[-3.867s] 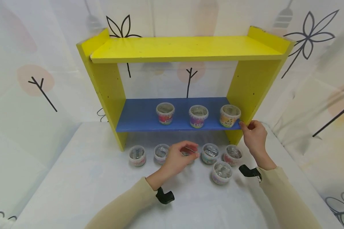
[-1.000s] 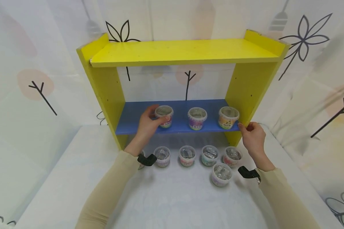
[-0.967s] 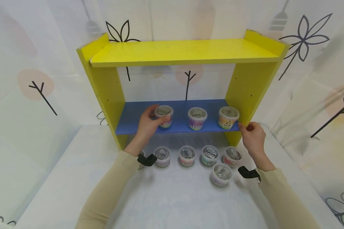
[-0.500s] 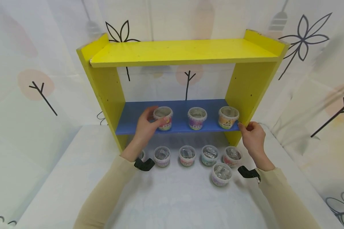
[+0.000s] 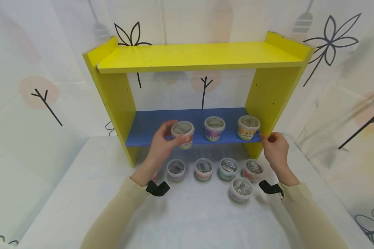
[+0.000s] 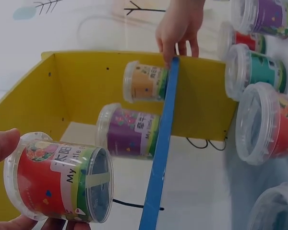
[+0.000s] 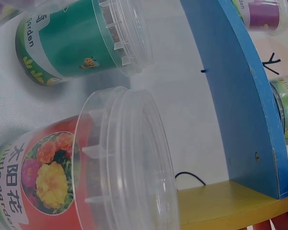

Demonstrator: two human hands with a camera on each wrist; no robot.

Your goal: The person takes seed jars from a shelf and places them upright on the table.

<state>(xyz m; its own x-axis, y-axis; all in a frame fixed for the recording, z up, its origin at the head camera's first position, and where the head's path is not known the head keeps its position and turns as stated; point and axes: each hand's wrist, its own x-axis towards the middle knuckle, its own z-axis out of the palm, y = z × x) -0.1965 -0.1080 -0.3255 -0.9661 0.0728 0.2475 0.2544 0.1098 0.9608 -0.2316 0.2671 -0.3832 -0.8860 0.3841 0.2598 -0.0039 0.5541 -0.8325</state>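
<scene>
My left hand grips a small plastic tub with a red flower label, thumb on the near side and fingers behind. The tub is held just in front of the blue shelf; in the left wrist view this red tub shows its clear base. At the front right corner of the yellow and blue shelf unit, my right hand pinches the board's edge. A purple-labelled tub and an orange-labelled tub stand on the blue shelf.
Several more clear-topped tubs stand on the white table below, among them a teal-labelled tub, a red-labelled tub and a purple-labelled tub nearer the front. My left forearm partly hides one tub. The yellow top board overhangs the shelf.
My left hand went from above the table tubs to the red tub on the shelf, took hold of it and drew it forward off the shelf. The right hand stayed at the corner.
</scene>
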